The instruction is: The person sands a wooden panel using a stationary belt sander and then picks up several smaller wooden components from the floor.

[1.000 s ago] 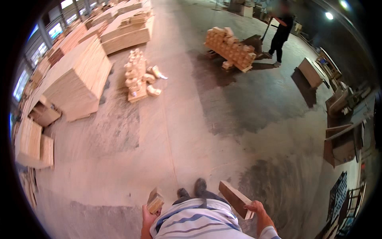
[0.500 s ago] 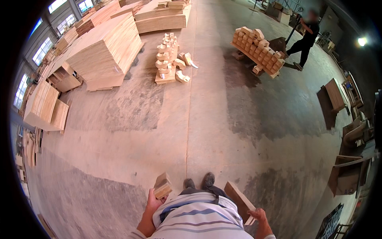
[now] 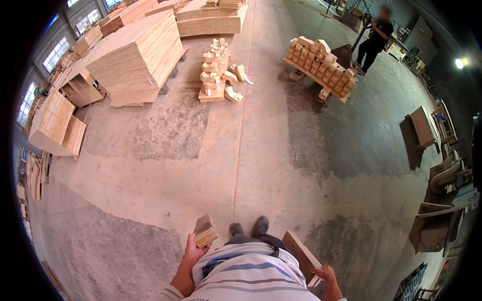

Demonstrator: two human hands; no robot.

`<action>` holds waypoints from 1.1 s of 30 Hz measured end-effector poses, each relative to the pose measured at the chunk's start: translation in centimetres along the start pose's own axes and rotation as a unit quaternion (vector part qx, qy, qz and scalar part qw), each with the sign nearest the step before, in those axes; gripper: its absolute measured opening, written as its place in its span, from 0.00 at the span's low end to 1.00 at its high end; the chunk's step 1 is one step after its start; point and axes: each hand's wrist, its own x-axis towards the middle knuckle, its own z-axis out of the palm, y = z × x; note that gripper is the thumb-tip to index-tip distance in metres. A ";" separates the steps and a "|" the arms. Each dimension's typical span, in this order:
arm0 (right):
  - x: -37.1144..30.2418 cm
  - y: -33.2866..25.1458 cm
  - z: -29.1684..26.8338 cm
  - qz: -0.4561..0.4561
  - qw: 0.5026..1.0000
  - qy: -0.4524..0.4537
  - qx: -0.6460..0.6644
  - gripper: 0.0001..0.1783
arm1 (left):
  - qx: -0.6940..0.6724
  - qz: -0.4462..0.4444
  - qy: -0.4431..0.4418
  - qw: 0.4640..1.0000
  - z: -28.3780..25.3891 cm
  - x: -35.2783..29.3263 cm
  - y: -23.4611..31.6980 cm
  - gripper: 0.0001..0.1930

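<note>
At my left side, my left hand [image 3: 194, 250] is closed around a short, thick wooden block [image 3: 205, 231], which sticks up past the fingers. My right hand [image 3: 325, 275], by my right hip, grips the near end of a longer wooden board [image 3: 300, 252]. That board slants forward and away beside my leg, its far part partly behind my striped shirt. Both pieces are pale timber with darker faces. Below them my dark shoes [image 3: 260, 226] stand on the concrete floor.
Ahead lies a row of curved wooden pieces [image 3: 211, 78] on a board, with some loose beside it. Right of it, a person [image 3: 374, 42] stands at a pallet jack loaded with wooden blocks [image 3: 321, 65]. Large timber stacks [image 3: 135, 60] fill the left; a wooden box [image 3: 423, 126] stands right.
The person with the pallet jack and its load have shifted slightly left in view. Both my hands keep their wooden pieces in nearly the same place.
</note>
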 end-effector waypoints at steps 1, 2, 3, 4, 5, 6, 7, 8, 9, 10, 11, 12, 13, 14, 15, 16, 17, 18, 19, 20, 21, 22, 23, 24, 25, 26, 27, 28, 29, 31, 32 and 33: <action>0.1 0.2 0.1 0.005 1.000 -0.002 -0.001 0.36 | 0.006 0.005 0.007 1.000 -0.2 0.1 -0.1 0.24; 0.0 0.3 0.1 0.011 1.000 -0.005 -0.001 0.35 | 0.011 0.009 0.015 1.000 -0.2 0.0 -0.2 0.24; -0.1 0.3 0.2 0.011 1.000 -0.004 -0.002 0.36 | 0.017 0.013 0.023 1.000 -0.3 0.0 -0.2 0.24; -0.3 0.4 0.2 0.010 1.000 -0.004 -0.004 0.36 | 0.011 0.005 0.022 1.000 -0.6 0.2 -0.2 0.25; -0.3 0.3 0.2 0.008 1.000 -0.003 -0.006 0.36 | 0.003 -0.001 0.021 1.000 -1.0 0.6 -0.2 0.25; -0.2 0.4 0.3 0.010 1.000 -0.006 -0.002 0.36 | -0.004 -0.006 0.020 1.000 -1.5 1.0 -0.2 0.25; -0.2 0.7 0.6 0.011 1.000 -0.009 0.001 0.36 | -0.007 -0.013 0.016 1.000 -2.0 1.3 -0.2 0.25; -0.1 0.9 0.9 0.012 1.000 -0.011 0.005 0.36 | -0.008 -0.020 0.011 1.000 -2.1 1.6 -0.2 0.25; -0.1 1.0 1.3 0.006 1.000 -0.003 0.004 0.35 | -0.009 -0.026 0.006 1.000 -2.3 1.8 -0.2 0.25; -0.1 1.0 1.7 0.001 1.000 0.004 0.003 0.35 | -0.009 -0.023 0.013 1.000 -2.6 1.9 -0.2 0.25; -0.4 0.9 1.8 -0.003 1.000 0.013 0.003 0.35 | -0.008 -0.021 0.018 1.000 -2.2 1.6 -0.3 0.25; -0.5 0.7 1.9 0.004 1.000 -0.001 0.002 0.35 | -0.006 -0.020 0.024 0.999 -2.0 1.6 -0.3 0.25; -0.5 0.4 1.9 0.010 1.000 -0.015 0.001 0.35 | -0.010 -0.015 0.017 1.000 -2.6 2.0 -0.3 0.25; -0.7 0.3 1.8 0.018 0.999 -0.028 0.001 0.35 | -0.014 -0.012 0.009 1.000 -3.6 2.5 -0.3 0.25; -0.2 1.0 2.5 0.014 1.000 -0.024 -0.007 0.35 | -0.014 -0.014 -0.001 1.000 -3.7 2.9 -0.4 0.25; 0.9 1.9 3.5 0.012 1.000 -0.021 -0.014 0.35 | -0.008 -0.013 0.006 1.000 -3.8 3.2 -0.5 0.25; 0.9 1.5 3.8 0.002 1.000 -0.019 -0.023 0.35 | -0.005 -0.006 0.015 1.000 -3.9 2.8 -0.4 0.25; 0.6 1.6 4.0 0.009 1.000 -0.005 -0.012 0.35 | -0.002 -0.006 0.019 1.000 -4.1 2.9 -0.4 0.25; 0.1 1.6 4.1 0.015 1.000 0.008 -0.001 0.35 | 0.003 -0.009 0.021 1.000 -4.4 3.1 -0.5 0.26; -0.7 1.1 3.9 0.019 1.000 0.021 0.008 0.36 | 0.005 -0.016 0.020 1.000 -4.8 3.4 -0.4 0.26; -1.0 1.1 3.9 0.026 0.999 0.013 0.024 0.36 | 0.008 -0.022 0.018 1.000 -5.2 3.6 -0.4 0.26; -1.2 1.3 3.9 0.034 0.999 0.005 0.040 0.36 | 0.008 -0.022 0.015 1.000 -5.7 3.9 -0.4 0.26; -1.5 1.4 4.0 0.044 0.998 -0.004 0.055 0.36 | 0.009 -0.022 0.014 1.000 -5.7 3.7 -0.5 0.26; -1.9 1.5 4.1 0.047 0.998 0.004 0.051 0.36 | 0.009 -0.023 0.013 1.000 -5.8 3.5 -0.5 0.26; -2.2 1.5 4.2 0.049 0.998 0.012 0.046 0.37 | 0.009 -0.024 0.030 0.999 -5.9 3.3 -0.7 0.26; -2.5 1.5 4.4 0.051 0.998 0.020 0.041 0.37 | 0.009 -0.023 0.048 0.999 -5.5 2.8 -0.7 0.25; -2.6 1.6 4.5 0.050 0.998 0.015 0.045 0.37 | 0.007 -0.022 0.066 0.998 -5.4 2.6 -0.8 0.25; -2.7 1.8 4.6 0.048 0.998 0.010 0.048 0.37 | 0.011 -0.021 0.063 0.998 -6.0 2.6 -1.0 0.25; -3.0 1.7 4.5 0.045 0.998 0.004 0.051 0.37 | 0.014 -0.019 0.063 0.998 -6.8 2.3 -1.1 0.25; -3.5 1.5 4.3 0.025 0.998 0.032 0.040 0.37 | 0.006 -0.012 0.055 0.998 -8.0 2.0 -1.7 0.24; -3.7 1.3 4.1 0.011 0.998 0.044 0.031 0.37 | -0.007 -0.004 0.052 0.999 -8.3 1.7 -1.8 0.24; -3.3 1.3 3.9 -0.013 1.000 0.017 0.020 0.37 | -0.021 0.009 0.046 0.999 -8.7 1.6 -2.1 0.24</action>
